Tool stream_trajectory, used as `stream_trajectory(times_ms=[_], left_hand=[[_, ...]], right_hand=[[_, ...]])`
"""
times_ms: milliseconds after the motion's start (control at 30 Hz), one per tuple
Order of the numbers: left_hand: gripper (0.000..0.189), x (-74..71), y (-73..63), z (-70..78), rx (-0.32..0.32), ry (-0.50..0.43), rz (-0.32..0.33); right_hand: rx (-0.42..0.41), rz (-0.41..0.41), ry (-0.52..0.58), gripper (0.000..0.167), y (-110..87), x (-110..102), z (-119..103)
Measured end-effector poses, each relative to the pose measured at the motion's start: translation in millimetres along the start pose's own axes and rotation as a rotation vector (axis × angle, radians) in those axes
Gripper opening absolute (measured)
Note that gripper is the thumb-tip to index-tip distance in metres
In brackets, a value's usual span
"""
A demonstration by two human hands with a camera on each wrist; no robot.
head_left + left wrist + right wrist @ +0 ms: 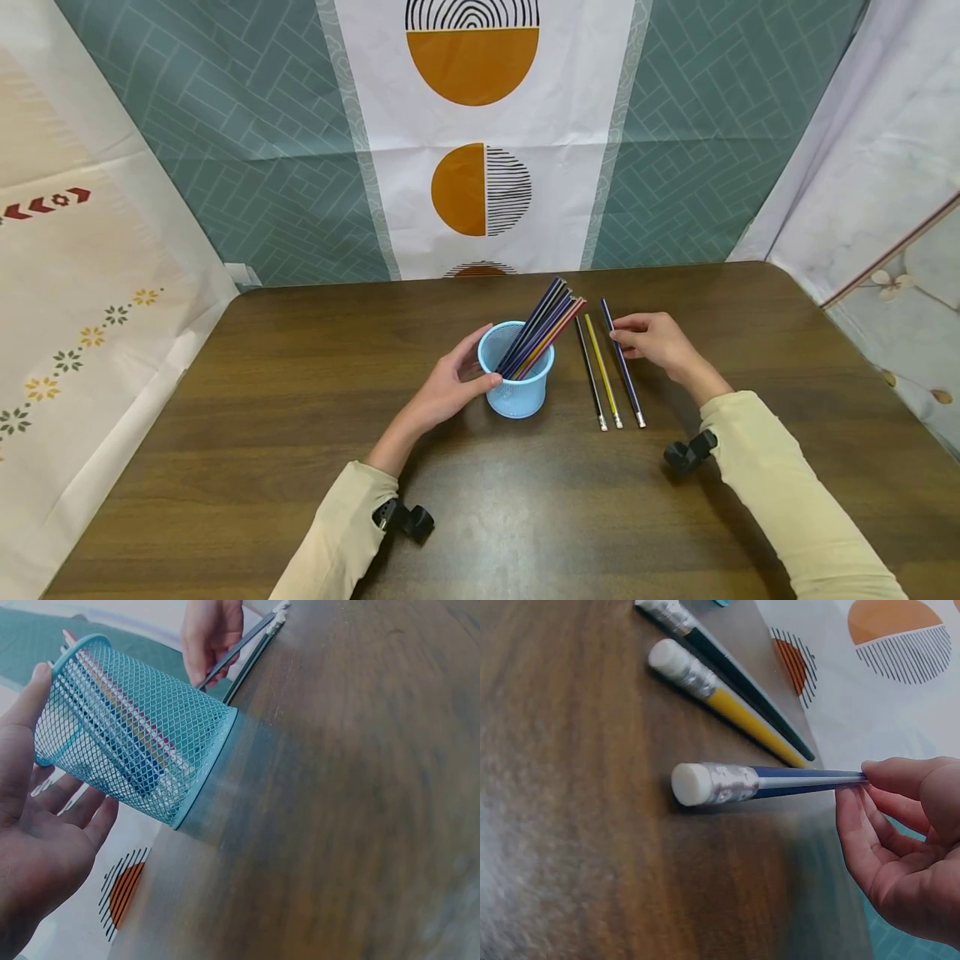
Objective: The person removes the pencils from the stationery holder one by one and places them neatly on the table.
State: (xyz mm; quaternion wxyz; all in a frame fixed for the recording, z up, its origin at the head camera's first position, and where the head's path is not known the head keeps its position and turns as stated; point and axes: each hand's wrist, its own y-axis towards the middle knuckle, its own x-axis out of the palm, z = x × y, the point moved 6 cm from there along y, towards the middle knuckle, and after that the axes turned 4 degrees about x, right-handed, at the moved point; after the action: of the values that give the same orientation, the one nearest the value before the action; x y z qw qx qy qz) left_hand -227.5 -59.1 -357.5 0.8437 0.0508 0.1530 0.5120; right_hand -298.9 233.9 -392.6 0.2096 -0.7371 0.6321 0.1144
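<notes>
- The blue pencil (624, 367) is at the right of the row, its eraser end pointing near and its other end far; its long axis runs near to far, slanting a little leftward at the far end.
- The right hand (656, 343) pinches that pencil between thumb and fingertips, towards its far end.
- The yellow pencil (603, 372) and the dark pencil (590, 373) lie just left of it on the worktop (487, 517), long axes nearly parallel, eraser ends near.
- The light blue mesh cup (517, 400) stands left of these, its opening upward.
- The left hand (453, 379) curves round the cup's left side, thumb at the near rim, fingers behind.
- The pencils in the cup (538, 333) lean together, upper ends pointing far and right.
- Count: one cup, three pencils outside it, two hands; the bundled pencils overlap too much to count.
</notes>
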Motion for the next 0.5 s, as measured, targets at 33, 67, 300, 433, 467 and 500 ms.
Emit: stream_trajectory(times_ms=[33,67,300,433,467,500], left_hand=[[0.068,0.0,-0.1,-0.2,0.0,0.0,0.0],[0.068,-0.3,0.4,-2.8,-0.001,0.001,0.001],[0.071,-2.3,5.1,-28.8,0.006,-0.004,0.004],[0.071,-3.3,4.8,-30.3,0.026,0.004,0.007],[0.071,-3.9,4.6,-30.7,0.028,0.009,0.009],[0.071,-4.3,4.5,-30.8,0.032,0.014,0.009]], right_hand=[[0.005,-0.003,-0.002,0.036,0.6,1,2],[0.012,-0.004,-0.004,0.036,1.2,1,4],[0.055,-0.02,-0.014,0.036,2.8,6,12],[0.072,-0.015,-0.033,0.036,3.5,7,13],[0.073,-0.011,-0.037,0.036,3.7,8,13],[0.072,-0.004,-0.039,0.036,4.0,8,13]])
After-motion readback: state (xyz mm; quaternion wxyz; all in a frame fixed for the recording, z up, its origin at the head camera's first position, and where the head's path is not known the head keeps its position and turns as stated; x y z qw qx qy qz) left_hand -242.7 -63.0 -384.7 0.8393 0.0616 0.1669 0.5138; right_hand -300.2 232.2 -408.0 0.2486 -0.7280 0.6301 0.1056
